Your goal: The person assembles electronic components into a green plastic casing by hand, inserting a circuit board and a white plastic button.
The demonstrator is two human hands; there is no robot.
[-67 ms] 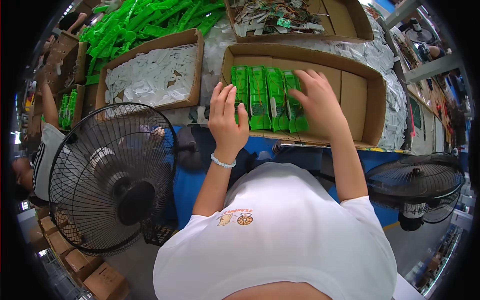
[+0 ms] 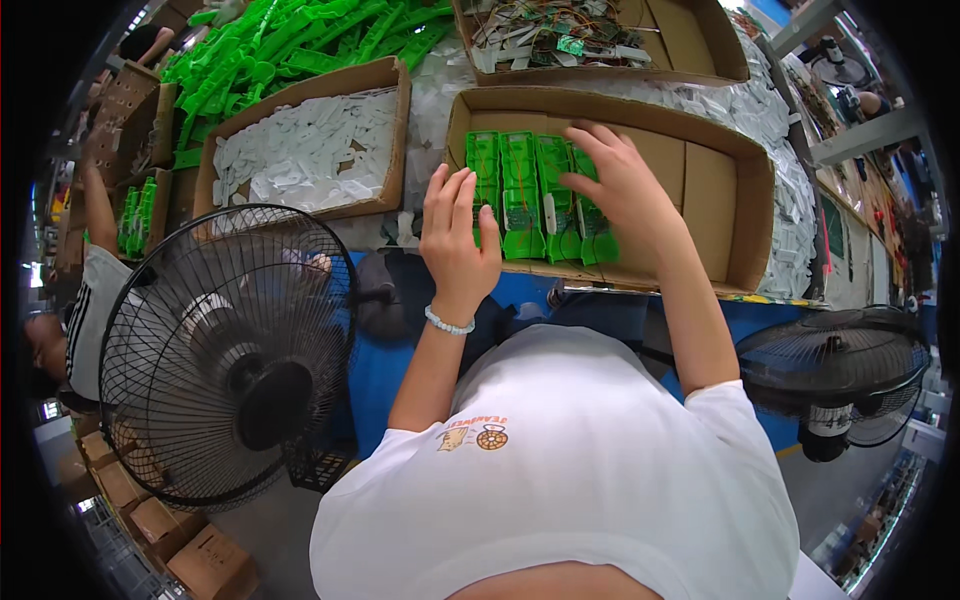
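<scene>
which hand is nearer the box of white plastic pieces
Left. The left hand rests at the near left corner of the green-parts box, just right of the white pieces box. The right hand lies farther right, over the green parts.

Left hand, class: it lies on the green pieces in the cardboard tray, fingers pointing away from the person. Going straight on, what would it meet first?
Probably the tray's far cardboard wall, once the left hand passes the green pieces; depth is unclear.
</scene>
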